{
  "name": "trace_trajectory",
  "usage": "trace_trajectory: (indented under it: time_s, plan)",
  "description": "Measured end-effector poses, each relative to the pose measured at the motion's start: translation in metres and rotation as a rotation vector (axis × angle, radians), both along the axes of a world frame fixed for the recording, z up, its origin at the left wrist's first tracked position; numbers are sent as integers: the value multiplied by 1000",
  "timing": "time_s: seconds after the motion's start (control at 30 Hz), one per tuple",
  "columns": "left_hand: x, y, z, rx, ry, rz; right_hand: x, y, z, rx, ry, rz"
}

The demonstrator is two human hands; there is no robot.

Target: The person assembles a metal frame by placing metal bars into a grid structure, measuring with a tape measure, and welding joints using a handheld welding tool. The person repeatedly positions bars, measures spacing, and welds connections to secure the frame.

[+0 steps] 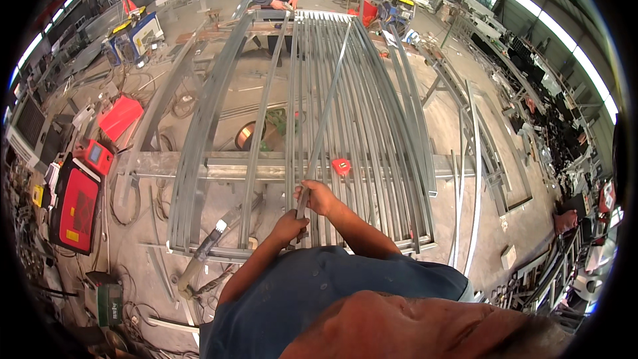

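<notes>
A long grey metal tube (326, 110) slants across a row of parallel metal bars, from my hands up to the far right. My right hand (319, 198) is wrapped round it near its close end. Just below, my left hand (290, 227) is closed at the tube's lower end, its fingertips partly hidden. Beneath lies a rectangular metal frame (203, 139) with several bars lengthwise inside it. A red tape measure (341, 166) rests on the bars to the right of my hands. Across the frame, a co-worker's hands (286, 4) are at the far end of another bar (268, 93).
A support beam (232, 167) crosses under the frame. A copper wire spool (245, 135) shows through the gap. Left stand a red-and-black machine (76, 206) and a blue-yellow machine (136, 34), with cables on the floor. Long metal strips (474, 179) stand at right. A torch-like tool (206, 244) lies near my left arm.
</notes>
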State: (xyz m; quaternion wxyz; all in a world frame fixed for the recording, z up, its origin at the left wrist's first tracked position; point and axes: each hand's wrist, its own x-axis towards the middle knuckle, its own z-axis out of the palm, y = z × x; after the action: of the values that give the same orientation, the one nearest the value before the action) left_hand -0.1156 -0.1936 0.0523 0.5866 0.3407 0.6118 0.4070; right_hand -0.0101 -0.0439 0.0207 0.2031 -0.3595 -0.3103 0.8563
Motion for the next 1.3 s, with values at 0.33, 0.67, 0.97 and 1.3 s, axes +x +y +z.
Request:
trace_trajectory:
  time_s: [0.33, 0.67, 0.97, 1.3]
  plan:
    - [-25, -35, -3, -77, 24, 27, -3, -10, -2, -50, -56, 2]
    - [-40, -79, -14, -81, 264, -47, -16, -20, -5, -88, -16, 81]
    - [-34, -77, 6, -97, 428, -65, -16, -21, 12, -71, -19, 90]
    - [-28, -77, 25, -65, 351, -41, -9, -23, 5, -76, -19, 70]
